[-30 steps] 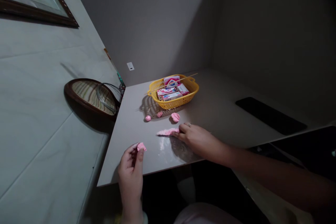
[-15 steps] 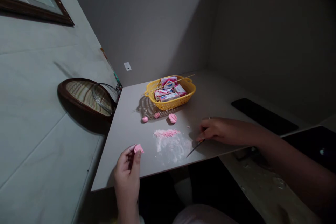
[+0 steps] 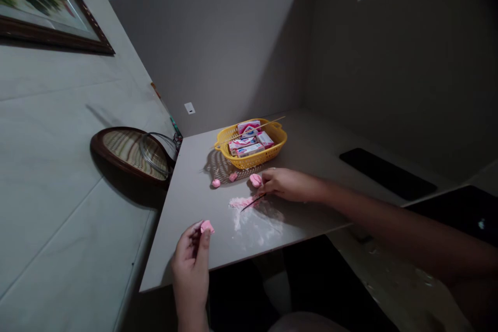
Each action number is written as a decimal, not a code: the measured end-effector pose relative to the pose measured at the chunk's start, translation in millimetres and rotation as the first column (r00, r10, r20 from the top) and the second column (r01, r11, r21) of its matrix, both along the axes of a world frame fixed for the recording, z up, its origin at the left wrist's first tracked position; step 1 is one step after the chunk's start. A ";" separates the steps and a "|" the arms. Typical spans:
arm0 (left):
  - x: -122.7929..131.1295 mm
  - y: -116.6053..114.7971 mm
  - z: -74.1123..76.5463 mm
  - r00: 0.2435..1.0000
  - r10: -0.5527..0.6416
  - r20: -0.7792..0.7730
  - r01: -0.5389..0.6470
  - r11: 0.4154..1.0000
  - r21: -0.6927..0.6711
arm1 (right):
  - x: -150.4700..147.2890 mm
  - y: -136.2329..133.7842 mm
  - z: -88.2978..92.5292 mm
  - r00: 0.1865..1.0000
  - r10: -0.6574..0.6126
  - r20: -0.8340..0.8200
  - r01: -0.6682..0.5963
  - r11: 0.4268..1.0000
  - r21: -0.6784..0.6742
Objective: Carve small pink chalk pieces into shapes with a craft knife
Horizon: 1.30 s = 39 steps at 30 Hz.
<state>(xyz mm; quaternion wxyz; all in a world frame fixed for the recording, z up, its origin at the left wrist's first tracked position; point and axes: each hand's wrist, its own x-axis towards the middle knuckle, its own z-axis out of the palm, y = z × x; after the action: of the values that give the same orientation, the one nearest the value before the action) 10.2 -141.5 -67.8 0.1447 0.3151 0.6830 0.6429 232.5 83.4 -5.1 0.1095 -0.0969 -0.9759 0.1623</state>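
Note:
My left hand [image 3: 193, 254], at the table's front left, pinches a small piece of pink soap [image 3: 207, 226] between thumb and fingers, held up just over the surface. My right hand [image 3: 280, 184] is closed around a thin knife [image 3: 252, 203], whose dark narrow blade slants down to the left. Its tip is at a small heap of pink shavings [image 3: 238, 202], with pale powder smeared in front. Right by the right hand's fingertips lies a rounded carved pink piece [image 3: 255, 180]. Two smaller pink pieces, a round one [image 3: 216, 183] and a rougher one [image 3: 233, 177], rest farther left.
A yellow plastic basket [image 3: 268, 156] stands behind the pink pieces, holding several pink-and-white boxes [image 3: 249, 145], with a thin stick [image 3: 272, 121] across its top. A long black object [image 3: 385, 172] lies at the right. Upright grey panels [image 3: 233, 62] bound the table's back.
My right hand has moved left with the knife, from the table's front right to the pink shavings. My left hand still holds the soap piece. The view has tilted slightly upward.

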 end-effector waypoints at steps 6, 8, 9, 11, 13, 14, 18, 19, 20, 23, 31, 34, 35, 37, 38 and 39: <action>1.1 -2.2 1.7 1.000 -0.006 0.005 0.006 1.000 -0.008 | 50.7 -14.8 10.7 0.997 0.054 0.060 -0.047 0.993 -0.105; 1.5 -2.7 1.7 1.000 -0.012 0.004 0.012 1.000 -0.010 | 72.4 -16.4 10.8 0.996 0.021 0.091 -0.010 0.992 -0.128; 1.7 -2.6 1.6 1.000 -0.014 0.001 0.014 1.000 -0.011 | 81.1 -16.2 9.8 0.995 -0.001 0.103 0.014 0.991 -0.130; 2.3 -1.5 0.9 1.000 -0.018 -0.014 0.017 1.000 -0.014 | 92.4 -14.2 6.7 0.992 -0.038 0.122 0.053 0.991 -0.121; 3.1 0.2 0.3 0.999 -0.019 -0.032 0.019 1.000 -0.018 | 94.1 -11.0 3.7 0.990 -0.053 0.131 0.067 0.992 -0.107; 3.5 1.1 0.2 0.999 -0.018 -0.039 0.017 1.000 -0.021 | 91.3 -9.0 2.5 0.990 -0.053 0.132 0.066 0.993 -0.100; 4.0 2.5 1.7 0.998 -0.011 -0.054 0.009 0.999 -0.035 | 60.7 2.3 0.2 0.992 -0.012 0.129 0.021 0.997 -0.068; 3.9 2.3 2.5 0.998 -0.011 -0.056 0.009 0.999 -0.037 | 50.0 6.1 -0.3 0.992 0.002 0.125 0.006 0.998 -0.057; 3.7 1.9 3.3 0.998 -0.012 -0.056 0.010 0.999 -0.037 | 39.1 10.1 -0.8 0.993 0.014 0.118 -0.009 0.999 -0.043; 3.3 0.2 5.7 0.999 -0.013 -0.050 0.011 0.999 -0.034 | 12.2 19.7 -1.2 0.995 0.037 0.093 -0.037 0.999 0.000; 4.2 -1.0 3.3 0.999 -0.030 -0.035 0.030 0.999 -0.011 | 12.6 -29.6 7.9 0.999 0.030 0.027 -0.032 0.994 0.108; 4.4 0.0 0.6 0.998 -0.030 -0.050 0.029 0.999 -0.013 | 13.9 -58.4 5.6 0.998 0.044 0.054 -0.052 0.987 0.154; 4.4 0.4 0.0 0.998 -0.029 -0.061 0.029 1.000 -0.012 | 12.4 -64.1 3.8 0.997 0.039 0.063 -0.049 0.984 0.172; 4.2 0.9 -0.2 0.997 -0.024 -0.078 0.024 1.000 -0.012 | 8.0 -68.3 -0.7 0.997 0.002 0.077 -0.018 0.978 0.207; 4.1 1.0 0.3 0.997 -0.022 -0.079 0.021 1.000 -0.014 | 5.8 -67.3 -3.1 0.996 -0.029 0.080 0.010 0.975 0.223; 3.9 1.0 1.2 0.997 -0.023 -0.071 0.021 1.000 -0.018 | 3.9 -65.0 -5.3 0.995 -0.067 0.079 0.046 0.970 0.237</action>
<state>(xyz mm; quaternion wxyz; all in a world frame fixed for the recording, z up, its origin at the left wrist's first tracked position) 14.1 -140.6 -66.6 0.1303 0.3439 0.6897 0.6238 236.4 18.4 -10.5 0.0826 -0.1180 -0.9888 0.0383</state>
